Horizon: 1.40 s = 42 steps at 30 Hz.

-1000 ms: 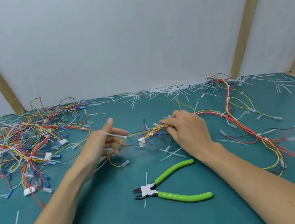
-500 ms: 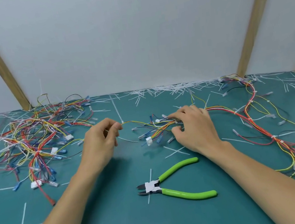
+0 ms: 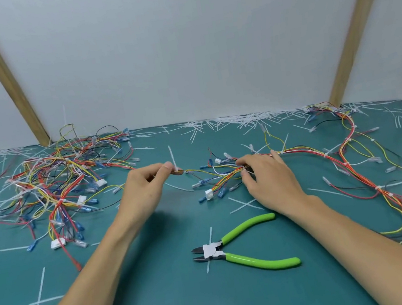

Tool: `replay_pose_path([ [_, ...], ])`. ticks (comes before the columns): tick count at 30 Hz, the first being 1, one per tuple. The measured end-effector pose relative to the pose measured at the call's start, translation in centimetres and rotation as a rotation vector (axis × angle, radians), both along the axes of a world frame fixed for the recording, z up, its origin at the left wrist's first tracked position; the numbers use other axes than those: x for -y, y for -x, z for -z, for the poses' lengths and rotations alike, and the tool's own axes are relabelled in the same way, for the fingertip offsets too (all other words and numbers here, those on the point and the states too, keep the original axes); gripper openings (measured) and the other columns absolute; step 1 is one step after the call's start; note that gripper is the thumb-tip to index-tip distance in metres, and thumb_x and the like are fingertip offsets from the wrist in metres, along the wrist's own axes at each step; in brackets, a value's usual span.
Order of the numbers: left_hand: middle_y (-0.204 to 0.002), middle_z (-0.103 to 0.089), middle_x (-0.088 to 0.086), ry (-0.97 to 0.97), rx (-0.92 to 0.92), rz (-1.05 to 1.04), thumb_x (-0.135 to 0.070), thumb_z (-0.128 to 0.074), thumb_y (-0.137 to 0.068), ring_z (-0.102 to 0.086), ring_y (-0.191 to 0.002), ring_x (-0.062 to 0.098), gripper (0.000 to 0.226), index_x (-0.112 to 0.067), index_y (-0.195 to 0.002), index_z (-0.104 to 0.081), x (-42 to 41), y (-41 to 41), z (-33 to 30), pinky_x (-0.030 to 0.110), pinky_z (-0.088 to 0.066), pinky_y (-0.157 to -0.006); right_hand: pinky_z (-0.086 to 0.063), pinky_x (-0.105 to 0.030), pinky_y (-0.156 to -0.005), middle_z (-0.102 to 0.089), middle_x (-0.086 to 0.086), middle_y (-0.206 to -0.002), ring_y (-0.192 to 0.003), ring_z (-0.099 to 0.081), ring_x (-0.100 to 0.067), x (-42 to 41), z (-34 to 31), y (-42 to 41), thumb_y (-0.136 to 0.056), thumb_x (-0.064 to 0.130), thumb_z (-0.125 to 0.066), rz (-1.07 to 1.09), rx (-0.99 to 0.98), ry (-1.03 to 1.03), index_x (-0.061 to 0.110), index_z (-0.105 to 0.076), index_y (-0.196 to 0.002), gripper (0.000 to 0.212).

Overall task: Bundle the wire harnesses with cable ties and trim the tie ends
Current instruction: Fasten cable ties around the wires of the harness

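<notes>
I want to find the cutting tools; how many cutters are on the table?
1: the green-handled cutters lie on the table near the person, between both forearms, untouched. Others may be hidden under wire piles.

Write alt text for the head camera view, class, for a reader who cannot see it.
A person's left hand pinches a white cable tie on a wire harness that the right hand holds down on a green table. Green-handled cutters lie nearer the camera, untouched; a tangled harness pile sits left.
</notes>
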<state>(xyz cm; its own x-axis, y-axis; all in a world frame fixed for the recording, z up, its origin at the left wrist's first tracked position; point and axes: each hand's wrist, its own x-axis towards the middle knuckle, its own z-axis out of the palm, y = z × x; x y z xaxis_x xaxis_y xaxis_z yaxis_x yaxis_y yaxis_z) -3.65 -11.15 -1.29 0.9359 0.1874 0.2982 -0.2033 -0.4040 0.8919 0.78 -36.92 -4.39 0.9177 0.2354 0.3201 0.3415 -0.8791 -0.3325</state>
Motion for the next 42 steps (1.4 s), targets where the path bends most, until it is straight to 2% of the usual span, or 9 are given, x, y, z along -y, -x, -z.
replay_pose_path([
  [3, -0.061, -0.027, -0.002, 0.007, -0.015, 0.008, -0.038, -0.059, -0.100, -0.024, -0.059, 0.012, 0.032, -0.031, -0.078, -0.080, 0.2, 0.1, -0.2, 0.021, -0.016, -0.053, -0.036, -0.034, -0.106, -0.068, 0.006, -0.123, -0.119, -0.053, -0.020, 0.1, -0.3, 0.0, -0.098, 0.014, -0.048, 0.014, -0.017, -0.107, 0.024, -0.059, -0.132, 0.037],
  [8, -0.055, -0.030, -0.011, -0.094, -0.066, 0.127, -0.037, -0.069, -0.094, -0.025, -0.053, 0.007, 0.022, -0.024, -0.078, -0.079, -0.4, 0.4, -0.3, 0.017, -0.020, -0.048, -0.040, -0.036, -0.098, -0.070, 0.011, -0.118, -0.118, -0.053, -0.018, 0.6, -0.6, 0.0, -0.089, 0.032, -0.027, 0.038, -0.112, -0.290, 0.030, -0.067, -0.121, 0.052],
  [13, -0.076, -0.045, -0.006, -0.626, -0.022, -0.020, -0.030, -0.072, -0.092, -0.046, -0.078, 0.015, 0.005, -0.030, -0.088, -0.074, -1.4, -0.1, 0.2, 0.033, -0.032, -0.072, -0.049, -0.037, -0.098, -0.074, 0.005, -0.114, -0.115, -0.061, -0.022, 1.1, -0.7, -0.4, -0.090, 0.008, -0.041, 0.096, -0.123, -0.275, 0.029, -0.073, -0.115, 0.046],
  [16, -0.081, -0.047, -0.008, -0.786, 0.006, -0.166, -0.030, -0.069, -0.094, -0.045, -0.092, 0.020, 0.004, -0.030, -0.092, -0.072, -1.7, -0.3, 0.7, 0.037, -0.030, -0.079, -0.047, -0.037, -0.103, -0.075, 0.004, -0.116, -0.115, -0.064, -0.021, 1.1, -0.5, -0.4, -0.086, -0.003, -0.049, 0.084, -0.088, -0.210, 0.029, -0.074, -0.114, 0.050],
  [21, -0.110, -0.062, -0.001, -0.866, -0.065, -0.317, -0.030, -0.067, -0.095, -0.048, -0.113, 0.026, 0.007, -0.027, -0.098, -0.073, -2.3, -0.4, 1.5, 0.040, -0.031, -0.098, -0.034, -0.032, -0.093, -0.073, 0.014, -0.107, -0.107, -0.063, -0.011, 0.8, -0.3, -0.3, -0.096, 0.028, -0.068, -0.019, 0.010, -0.094, 0.033, -0.072, -0.112, 0.018],
  [25, -0.116, -0.066, 0.003, -0.885, -0.027, -0.300, -0.018, -0.062, -0.094, -0.053, -0.114, 0.030, 0.017, -0.024, -0.107, -0.072, -1.6, -0.4, 1.6, 0.042, -0.029, -0.111, -0.028, -0.032, -0.085, -0.071, 0.015, -0.094, -0.096, -0.063, -0.009, 0.1, -0.5, 0.1, -0.095, 0.034, -0.071, -0.080, 0.101, -0.093, 0.033, -0.073, -0.098, 0.004],
  [29, -0.109, -0.065, -0.005, -0.646, 0.172, -0.146, -0.010, -0.057, -0.095, -0.055, -0.110, 0.019, 0.022, -0.023, -0.107, -0.069, 0.8, 0.5, 1.0, 0.037, -0.046, -0.087, -0.034, -0.036, -0.086, -0.068, 0.012, -0.090, -0.093, -0.062, -0.015, -1.2, -0.5, 0.8, -0.097, 0.031, -0.068, -0.161, 0.154, -0.045, 0.028, -0.072, -0.098, 0.005],
  [33, -0.105, -0.068, -0.006, -0.711, 0.249, 0.021, -0.020, -0.066, -0.094, -0.059, -0.103, 0.019, 0.015, -0.021, -0.108, -0.071, 2.8, 0.8, 1.6, 0.027, -0.039, -0.085, -0.035, -0.038, -0.082, -0.067, 0.009, -0.090, -0.091, -0.060, -0.019, -2.3, -0.7, 1.5, -0.098, 0.029, -0.066, -0.212, 0.220, -0.013, 0.025, -0.071, -0.097, 0.007],
  [42, -0.089, -0.071, -0.008, -0.638, 0.314, 0.084, -0.027, -0.067, -0.096, -0.059, -0.086, 0.014, 0.010, -0.021, -0.101, -0.072, 2.6, 0.4, 1.6, 0.023, -0.037, -0.077, -0.040, -0.044, -0.087, -0.064, 0.006, -0.087, -0.088, -0.057, -0.023, -3.0, -1.0, 2.1, -0.104, 0.022, -0.056, -0.273, 0.246, -0.091, 0.017, -0.063, -0.099, 0.010],
])
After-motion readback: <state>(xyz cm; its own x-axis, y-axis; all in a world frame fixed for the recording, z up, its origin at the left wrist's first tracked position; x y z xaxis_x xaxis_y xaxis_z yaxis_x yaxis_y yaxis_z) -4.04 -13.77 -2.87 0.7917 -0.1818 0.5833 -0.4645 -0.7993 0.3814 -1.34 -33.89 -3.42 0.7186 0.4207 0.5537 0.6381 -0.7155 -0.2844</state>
